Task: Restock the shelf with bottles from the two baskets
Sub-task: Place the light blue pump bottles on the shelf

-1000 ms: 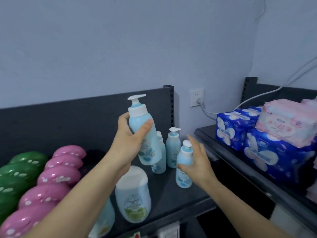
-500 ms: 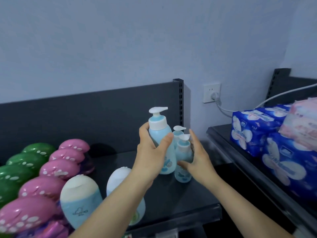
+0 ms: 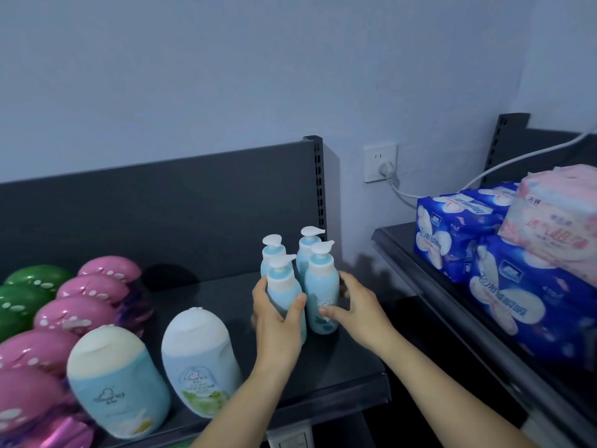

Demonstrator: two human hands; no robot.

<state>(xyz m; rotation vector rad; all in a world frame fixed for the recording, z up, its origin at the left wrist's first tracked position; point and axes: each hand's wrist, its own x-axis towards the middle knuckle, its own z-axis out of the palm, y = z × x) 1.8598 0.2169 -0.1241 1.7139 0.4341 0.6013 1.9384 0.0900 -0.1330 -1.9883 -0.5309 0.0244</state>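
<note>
Several light-blue pump bottles stand upright in a tight cluster at the right end of the dark shelf (image 3: 339, 360). My left hand (image 3: 274, 321) grips the front-left pump bottle (image 3: 284, 286), which stands on the shelf. My right hand (image 3: 352, 308) holds the front-right pump bottle (image 3: 321, 286), thumb across its label and fingers behind it. Behind them stand two more pump bottles (image 3: 308, 250), partly hidden. No basket is in view.
Two squat white-capped bottles (image 3: 200, 360) stand at the shelf front. Pink pouches (image 3: 87, 292) and green pouches (image 3: 29, 286) fill the left side. A second shelf (image 3: 397, 250) on the right carries blue and pink tissue packs (image 3: 504, 286). A wall socket (image 3: 379, 163) holds a plugged cable.
My left hand has lowered its pump bottle onto the shelf beside the one in my right hand. The view has shifted slightly closer to the cluster.
</note>
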